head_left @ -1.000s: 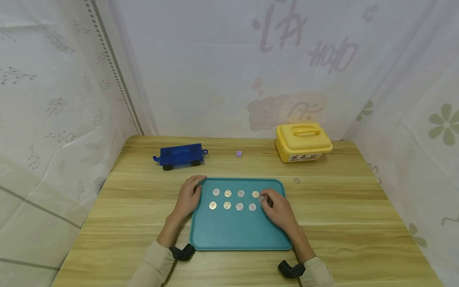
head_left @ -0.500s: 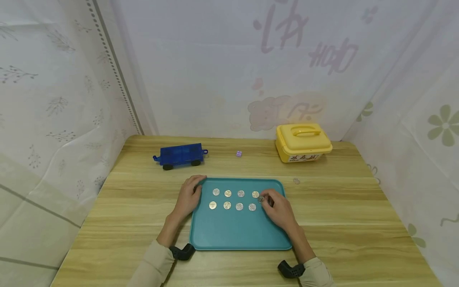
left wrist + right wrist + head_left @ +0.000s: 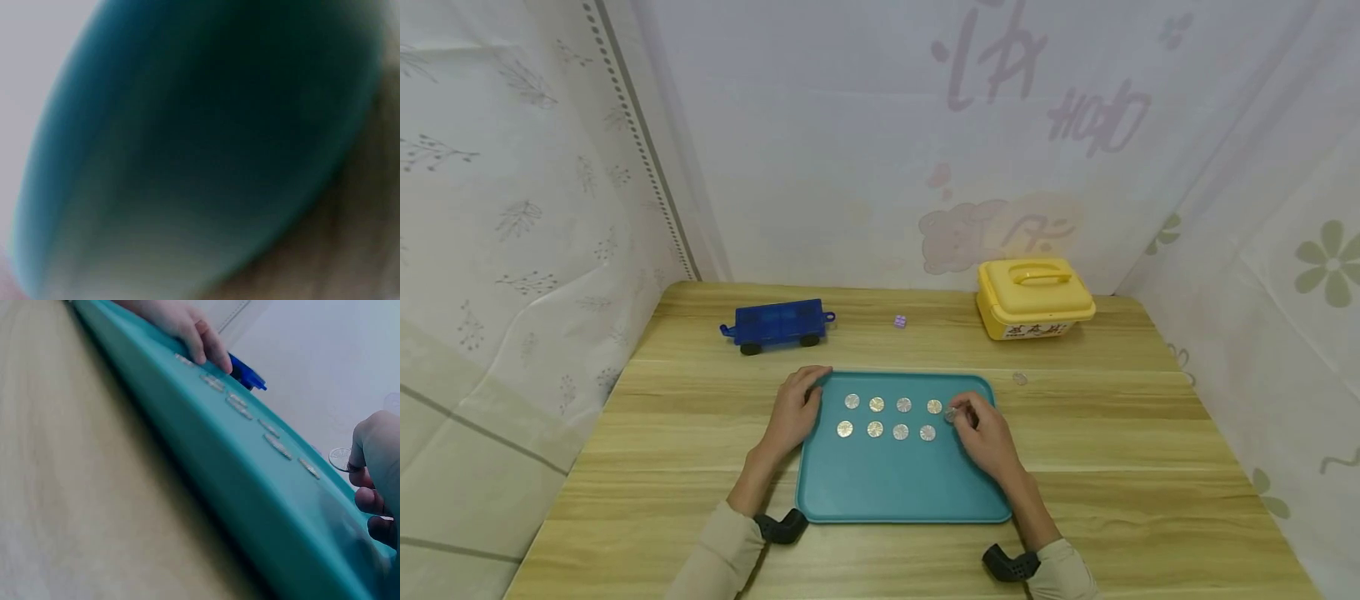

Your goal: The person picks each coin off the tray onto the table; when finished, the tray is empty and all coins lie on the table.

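A teal tray (image 3: 895, 483) lies on the wooden table with several silver coins (image 3: 876, 429) set out in two rows. My right hand (image 3: 981, 433) is over the tray's right part and pinches one coin (image 3: 951, 415) just above the tray; the right wrist view shows that coin (image 3: 340, 459) held in the fingertips. My left hand (image 3: 793, 412) rests on the tray's far left rim, fingers curled over the edge. The left wrist view is a blur of teal tray (image 3: 187, 150).
A blue toy wagon (image 3: 777, 325) stands at the back left, a small purple block (image 3: 899, 321) at the back middle, and a yellow lidded box (image 3: 1034, 297) at the back right. A lone coin (image 3: 1019, 378) lies on the table right of the tray.
My right hand has shifted slightly farther and to the right with the coin. The left hand and tray have stayed still.
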Demonstrator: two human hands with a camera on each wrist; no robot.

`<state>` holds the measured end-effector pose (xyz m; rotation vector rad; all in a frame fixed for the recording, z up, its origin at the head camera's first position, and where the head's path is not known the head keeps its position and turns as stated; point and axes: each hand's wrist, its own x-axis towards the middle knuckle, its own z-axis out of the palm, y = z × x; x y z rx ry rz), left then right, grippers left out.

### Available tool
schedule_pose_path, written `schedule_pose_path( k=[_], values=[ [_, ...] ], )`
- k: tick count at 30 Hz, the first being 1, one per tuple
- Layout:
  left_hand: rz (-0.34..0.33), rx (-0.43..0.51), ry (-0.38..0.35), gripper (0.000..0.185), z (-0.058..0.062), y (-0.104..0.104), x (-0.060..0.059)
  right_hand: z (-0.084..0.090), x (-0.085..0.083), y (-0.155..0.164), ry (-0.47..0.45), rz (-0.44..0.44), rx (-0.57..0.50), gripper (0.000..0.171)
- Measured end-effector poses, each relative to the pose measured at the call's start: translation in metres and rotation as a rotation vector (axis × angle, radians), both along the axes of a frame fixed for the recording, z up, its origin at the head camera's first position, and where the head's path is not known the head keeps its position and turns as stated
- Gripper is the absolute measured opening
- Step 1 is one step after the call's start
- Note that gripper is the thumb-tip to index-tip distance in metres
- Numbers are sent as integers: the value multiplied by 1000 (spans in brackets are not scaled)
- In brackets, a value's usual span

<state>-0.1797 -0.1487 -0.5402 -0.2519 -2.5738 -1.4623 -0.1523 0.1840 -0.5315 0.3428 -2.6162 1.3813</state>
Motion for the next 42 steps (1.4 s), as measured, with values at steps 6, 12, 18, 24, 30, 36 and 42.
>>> schedule_pose_path(
  k=[6,12,18,24,30,36,42],
  values=[
    [3,8,20,37,0,-1,0,6,-5,6,-38,-44,-156,9],
    [5,13,9,37,-1,0,-1,7,-14,23,-147,-152,-221,12],
    [1,4,-1,37,-2,1,-1,2,-27,64,-202,-294,-214,22],
    [-1,11,16,36,-1,0,-1,-6,-40,108,-63,-467,-137,22],
    [4,7,8,36,0,0,-1,-12,-49,129,44,-553,6,21],
    [4,9,-8,36,-1,0,0,-14,-52,129,102,-537,157,21],
    [1,11,-3,36,2,0,1,-15,-54,127,166,-477,281,20]
  ],
)
